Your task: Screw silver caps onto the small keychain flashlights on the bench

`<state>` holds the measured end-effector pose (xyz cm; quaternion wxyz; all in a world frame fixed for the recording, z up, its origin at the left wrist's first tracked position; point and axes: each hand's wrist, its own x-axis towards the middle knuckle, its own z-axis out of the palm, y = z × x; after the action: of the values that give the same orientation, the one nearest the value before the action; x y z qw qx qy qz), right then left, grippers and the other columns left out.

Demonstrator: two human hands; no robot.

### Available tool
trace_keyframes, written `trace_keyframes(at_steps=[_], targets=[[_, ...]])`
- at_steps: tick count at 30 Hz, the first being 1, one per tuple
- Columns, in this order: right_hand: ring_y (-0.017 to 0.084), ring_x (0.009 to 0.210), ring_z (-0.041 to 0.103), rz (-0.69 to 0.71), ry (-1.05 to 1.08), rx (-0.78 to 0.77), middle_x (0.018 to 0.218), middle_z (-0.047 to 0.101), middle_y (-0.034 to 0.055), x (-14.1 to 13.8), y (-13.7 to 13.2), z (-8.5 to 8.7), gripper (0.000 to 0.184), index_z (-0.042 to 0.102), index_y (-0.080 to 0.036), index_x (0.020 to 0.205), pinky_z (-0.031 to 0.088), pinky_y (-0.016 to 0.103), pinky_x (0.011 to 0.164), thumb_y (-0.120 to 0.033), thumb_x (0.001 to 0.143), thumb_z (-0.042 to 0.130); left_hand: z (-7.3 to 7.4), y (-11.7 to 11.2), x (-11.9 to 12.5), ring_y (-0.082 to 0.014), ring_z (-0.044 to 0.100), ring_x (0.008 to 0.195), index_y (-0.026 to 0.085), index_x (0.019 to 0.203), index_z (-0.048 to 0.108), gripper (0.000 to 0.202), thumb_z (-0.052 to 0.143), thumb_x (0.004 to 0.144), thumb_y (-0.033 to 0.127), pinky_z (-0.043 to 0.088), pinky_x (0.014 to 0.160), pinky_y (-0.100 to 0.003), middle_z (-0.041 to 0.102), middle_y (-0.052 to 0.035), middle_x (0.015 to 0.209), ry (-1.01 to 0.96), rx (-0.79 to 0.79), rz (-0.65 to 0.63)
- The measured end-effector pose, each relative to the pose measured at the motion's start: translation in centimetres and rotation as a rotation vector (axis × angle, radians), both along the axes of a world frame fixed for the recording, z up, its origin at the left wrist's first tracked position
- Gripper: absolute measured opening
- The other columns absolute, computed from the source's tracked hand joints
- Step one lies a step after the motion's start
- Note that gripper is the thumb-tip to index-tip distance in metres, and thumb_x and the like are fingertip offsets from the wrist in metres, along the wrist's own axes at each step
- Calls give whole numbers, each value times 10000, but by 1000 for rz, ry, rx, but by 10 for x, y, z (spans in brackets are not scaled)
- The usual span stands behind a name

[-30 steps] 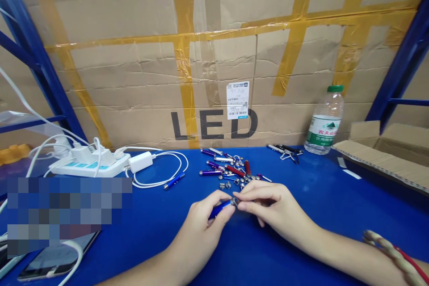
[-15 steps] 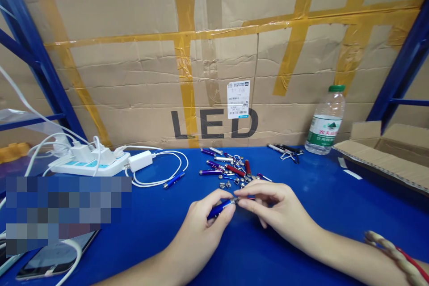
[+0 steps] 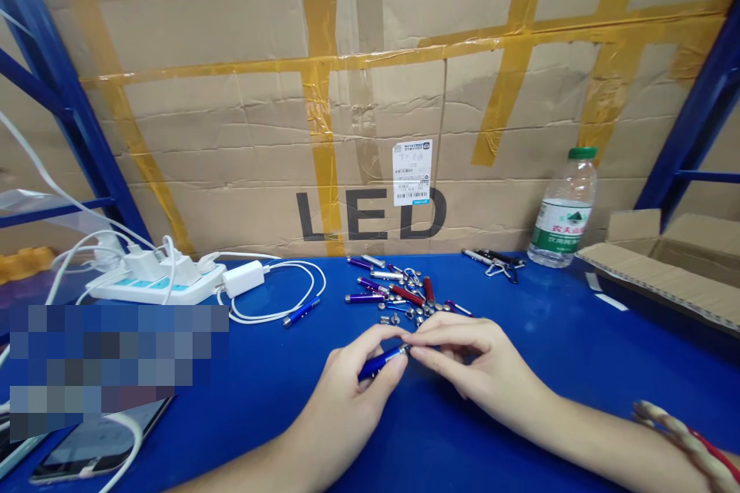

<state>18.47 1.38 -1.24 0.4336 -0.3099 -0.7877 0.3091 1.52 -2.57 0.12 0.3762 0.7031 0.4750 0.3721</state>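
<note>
My left hand point(image 3: 358, 393) is closed around a small blue pen-shaped flashlight point(image 3: 381, 362), thumb and forefinger along its barrel. My right hand point(image 3: 468, 354) pinches the silver end of the same flashlight with thumb and forefinger. Its other fingers curl behind, and what may lie under them is hidden. Just beyond my hands is a loose pile of purple flashlights point(image 3: 364, 298), red flashlights point(image 3: 408, 295), silver ones, small metal end pieces point(image 3: 395, 319) and clips. Another blue flashlight point(image 3: 301, 313) lies apart at the left of the pile.
A white power strip point(image 3: 156, 289) with plugs and a looped cable point(image 3: 301, 266) sits back left; a phone point(image 3: 98, 447) lies front left. Black pens and a binder clip point(image 3: 500, 266), a water bottle point(image 3: 560, 219) and an open cardboard box point(image 3: 664, 277) are at the right.
My right fingers have shifted slightly at the flashlight's silver end. A reddish bit that showed between them is now out of sight. My left hand keeps its hold.
</note>
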Motion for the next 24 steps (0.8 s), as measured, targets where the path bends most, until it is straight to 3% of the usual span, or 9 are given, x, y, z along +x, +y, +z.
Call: trace_keyframes(at_steps=[7,15,24], targets=[[75,532,498,4,-2,-26,736,606,40,0,0,0,145,711,-183,809,379,192,442,-267,755,605,0,1,0,-109,574,796,225,1050,595,255,444,856,294,426,791,-199,632,11,1019,-27,13,-35],[8,375,436,133,14,-149,766,582,34,2,2,-2,150,701,-152,769,384,159,365,-267,754,605,-3,2,-2,-119,558,816,226,1012,611,244,417,872,280,398,767,-197,638,24,989,35,26,-74],[35,467,490,137,0,-55,738,576,30,3,3,1,109,697,-158,657,432,153,424,-213,727,633,0,0,-3,-112,531,739,220,950,612,232,395,879,255,363,656,-181,624,34,844,131,72,-131]])
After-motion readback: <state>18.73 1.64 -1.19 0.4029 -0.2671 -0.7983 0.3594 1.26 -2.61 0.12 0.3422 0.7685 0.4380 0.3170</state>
